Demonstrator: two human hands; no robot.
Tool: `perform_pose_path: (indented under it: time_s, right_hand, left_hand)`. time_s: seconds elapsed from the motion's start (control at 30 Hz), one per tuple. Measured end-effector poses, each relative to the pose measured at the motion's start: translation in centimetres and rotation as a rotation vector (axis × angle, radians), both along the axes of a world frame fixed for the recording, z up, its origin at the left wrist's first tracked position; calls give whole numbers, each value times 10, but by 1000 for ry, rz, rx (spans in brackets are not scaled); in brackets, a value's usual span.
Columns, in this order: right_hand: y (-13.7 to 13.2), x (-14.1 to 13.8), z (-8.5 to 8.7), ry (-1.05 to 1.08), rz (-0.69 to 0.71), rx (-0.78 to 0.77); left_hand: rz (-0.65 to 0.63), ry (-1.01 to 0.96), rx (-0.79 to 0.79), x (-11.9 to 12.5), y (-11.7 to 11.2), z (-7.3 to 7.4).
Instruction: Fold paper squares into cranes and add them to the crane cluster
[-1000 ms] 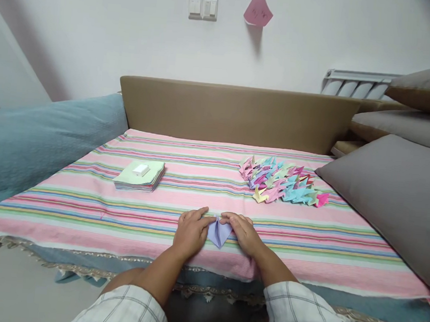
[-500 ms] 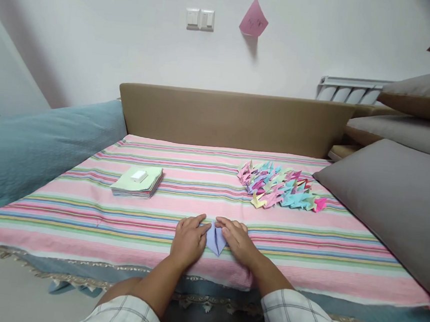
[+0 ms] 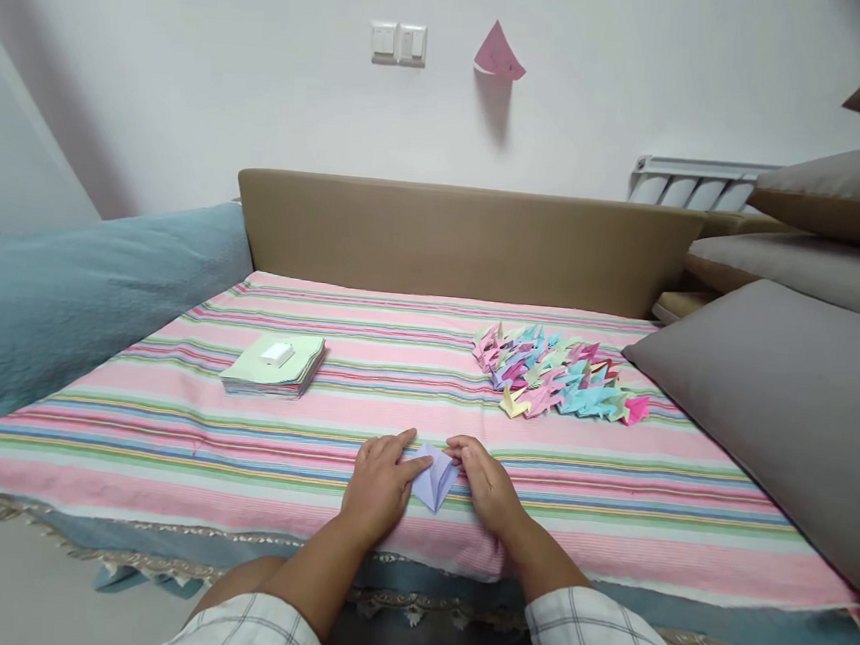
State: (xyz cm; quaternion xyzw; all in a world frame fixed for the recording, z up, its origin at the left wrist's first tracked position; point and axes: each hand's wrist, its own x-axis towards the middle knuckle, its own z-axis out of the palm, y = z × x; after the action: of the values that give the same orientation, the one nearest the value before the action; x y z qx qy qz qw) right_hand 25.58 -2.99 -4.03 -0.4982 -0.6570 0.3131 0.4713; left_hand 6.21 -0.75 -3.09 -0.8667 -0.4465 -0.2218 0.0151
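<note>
A small lilac sheet of origami paper (image 3: 434, 484), folded into a kite-like diamond with a crease down its middle, lies on the striped cloth in front of me. My left hand (image 3: 380, 481) holds it down from the left, thumb across its upper part and the other fingers stretched over the cloth. At the right corner, the bent fingertips of my right hand (image 3: 487, 483) take hold of the paper's edge. Beyond the right hand sits a cluster of folded paper cranes (image 3: 561, 374) in pink, blue, purple, yellow and green.
To the left is a stack of square paper (image 3: 276, 364) with a small white block (image 3: 278, 353) on top. Grey cushions (image 3: 775, 413) pile up at the right. A brown backrest (image 3: 452, 239) runs along the wall, and a blue-covered armrest (image 3: 102, 284) borders the left side.
My right hand has shifted slightly right, from the top of the paper to its right corner. The paper's upper part shows wider now. My left thumb reaches farther over it.
</note>
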Motion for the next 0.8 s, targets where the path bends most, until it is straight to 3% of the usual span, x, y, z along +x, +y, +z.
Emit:
perform_pose_path:
  time_s: [0.23,0.4,0.8]
  right_hand:
    - [-1,2,9,-301,2,158]
    - [1,4,7,-475,-60,100]
    - [3,-1,6,-602,-63,51]
  left_hand:
    - [-25,30,4,1,2,-3]
    - [-25,45,-29,0,3,-4]
    - [111,76,-191,10,7,4]
